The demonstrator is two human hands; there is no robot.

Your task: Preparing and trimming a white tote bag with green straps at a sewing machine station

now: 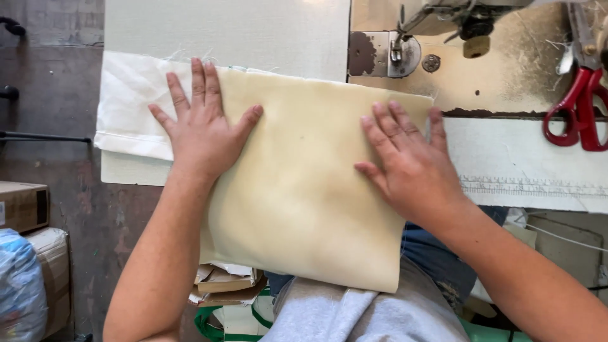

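Observation:
A cream-coloured piece of fabric (304, 183) lies on the sewing table and hangs over its near edge. My left hand (201, 126) presses flat on its upper left part, fingers spread, partly over a white cloth layer (130, 101) that sticks out to the left. On the fabric's right edge rests my right hand (408, 161), also flat with fingers apart. Neither hand grips anything. The sewing machine's presser foot and needle area (398, 47) sits just beyond the fabric's far right corner.
Red-handled scissors (579, 107) lie at the table's right. The pale table top (253, 28) extends behind the fabric. Cardboard boxes (25, 206) and a blue plastic bag (19, 285) stand on the floor at left. Stacked papers (225, 282) lie below the table.

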